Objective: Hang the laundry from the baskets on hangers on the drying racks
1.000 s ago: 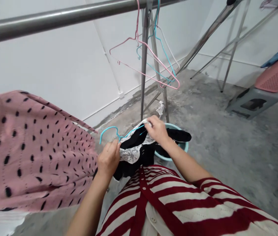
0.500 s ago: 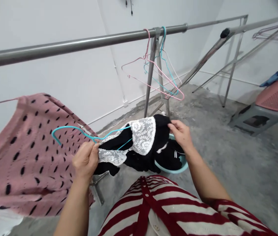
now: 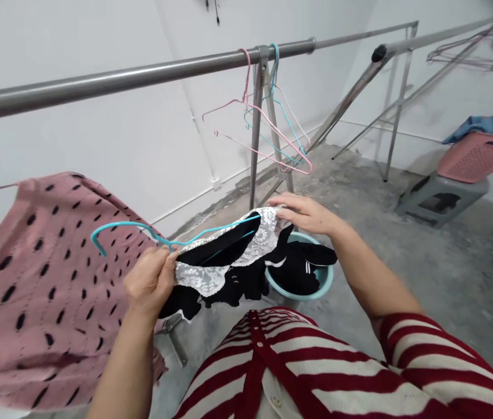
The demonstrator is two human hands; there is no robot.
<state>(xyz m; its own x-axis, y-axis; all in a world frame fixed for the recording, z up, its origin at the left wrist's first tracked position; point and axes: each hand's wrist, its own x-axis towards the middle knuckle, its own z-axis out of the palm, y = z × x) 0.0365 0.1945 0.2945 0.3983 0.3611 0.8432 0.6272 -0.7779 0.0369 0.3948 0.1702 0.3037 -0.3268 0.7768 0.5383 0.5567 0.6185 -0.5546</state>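
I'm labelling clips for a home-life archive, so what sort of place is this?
Probably an indoor laundry-drying area, perhaps a utility room. A steel drying rack carries pink and teal wire hangers, a pink dotted garment hangs nearby, and a teal basin of dark clothes sits on the bare concrete floor.

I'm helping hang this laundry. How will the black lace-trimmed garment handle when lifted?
The black garment sags in soft folds from the left hand, so it looks floppy and probably light. Its white lace trim looks delicate and could likely snag on the teal wire hanger running through it.
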